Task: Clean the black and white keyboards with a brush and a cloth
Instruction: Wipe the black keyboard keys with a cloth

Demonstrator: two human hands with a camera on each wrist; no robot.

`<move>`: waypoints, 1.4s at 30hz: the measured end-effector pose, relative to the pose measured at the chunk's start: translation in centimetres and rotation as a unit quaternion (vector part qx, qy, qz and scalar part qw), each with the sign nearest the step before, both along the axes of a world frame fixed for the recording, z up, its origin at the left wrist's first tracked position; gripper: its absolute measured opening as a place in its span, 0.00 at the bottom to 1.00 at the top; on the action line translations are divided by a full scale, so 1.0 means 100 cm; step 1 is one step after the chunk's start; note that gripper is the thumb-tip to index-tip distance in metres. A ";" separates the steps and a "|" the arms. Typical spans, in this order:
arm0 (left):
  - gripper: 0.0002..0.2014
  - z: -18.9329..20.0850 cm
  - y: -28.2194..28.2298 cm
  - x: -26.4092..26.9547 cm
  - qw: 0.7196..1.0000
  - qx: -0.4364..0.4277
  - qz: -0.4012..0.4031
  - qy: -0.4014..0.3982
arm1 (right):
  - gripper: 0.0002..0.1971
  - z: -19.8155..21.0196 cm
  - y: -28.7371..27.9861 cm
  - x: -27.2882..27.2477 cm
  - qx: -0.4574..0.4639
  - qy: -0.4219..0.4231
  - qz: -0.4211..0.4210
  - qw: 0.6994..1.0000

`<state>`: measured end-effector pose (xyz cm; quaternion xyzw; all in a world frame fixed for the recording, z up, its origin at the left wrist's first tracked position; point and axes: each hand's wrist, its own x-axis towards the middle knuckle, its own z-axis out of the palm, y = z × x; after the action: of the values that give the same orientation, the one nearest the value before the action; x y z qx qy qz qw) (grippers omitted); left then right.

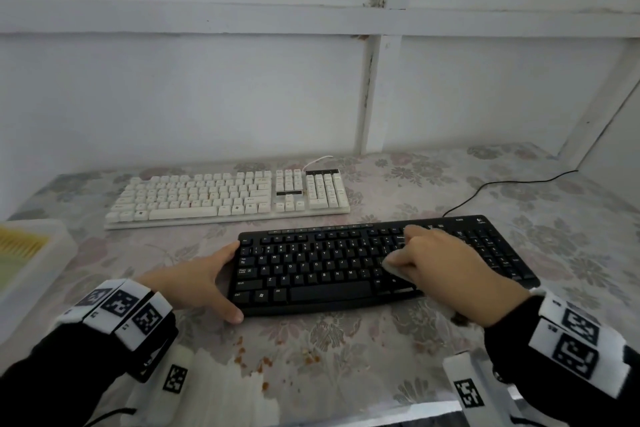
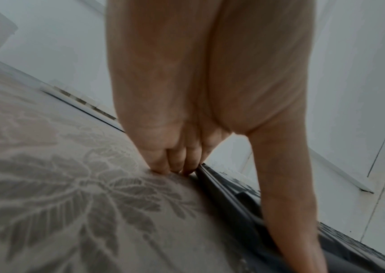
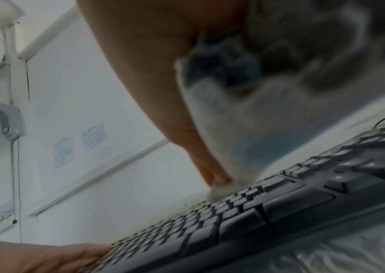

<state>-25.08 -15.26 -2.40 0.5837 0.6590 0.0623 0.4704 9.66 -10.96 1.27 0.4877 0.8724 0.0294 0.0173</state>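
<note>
Both grips are at work on the black keyboard (image 1: 381, 263), which lies near the front of the counter (image 1: 571, 239). At its near-left end, the left hand (image 1: 204, 282) spans the short edge with thumb toward the front corner and fingers (image 2: 175, 162) at the back corner, lying fairly straight against the edge and the counter's flowered cover rather than curled round anything. That brace likely keeps the board from sliding under the wiping. The right hand (image 1: 440, 267) has its fingers curled over a bunched pale cloth (image 1: 398, 262), pressing it onto the keys toward the right of the main block; the wrist view shows the cloth's tip (image 3: 221, 188) touching the key tops. Orange-brown crumbs (image 1: 259, 362) lie scattered on the cover just in front of the black keyboard, probably loosened from the keys. Farther back, apart from the black one, the white keyboard (image 1: 225, 199) sits parallel near the wall, with no hand on it, so I judge it is yet to be wiped. At the left edge stands a pale tray (image 1: 34, 253) with something yellow inside; no brush can be made out.
</note>
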 end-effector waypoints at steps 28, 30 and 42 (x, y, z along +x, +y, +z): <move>0.80 -0.004 0.000 -0.003 1.000 0.019 -0.010 0.005 | 0.16 -0.014 -0.011 0.064 -0.022 0.063 -0.062 0.996; 0.79 -0.006 0.001 -0.003 1.000 0.022 -0.011 0.008 | 0.17 -0.020 -0.010 0.068 -0.002 0.041 -0.068 0.997; 0.77 -0.012 0.003 -0.007 0.999 0.029 -0.014 -0.021 | 0.22 -0.023 -0.003 0.116 0.035 0.081 -0.094 0.992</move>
<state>-25.81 -14.96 -3.57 0.6052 0.6386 0.0869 0.4674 21.26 -11.22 -0.99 0.5688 0.8194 0.0186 -0.0680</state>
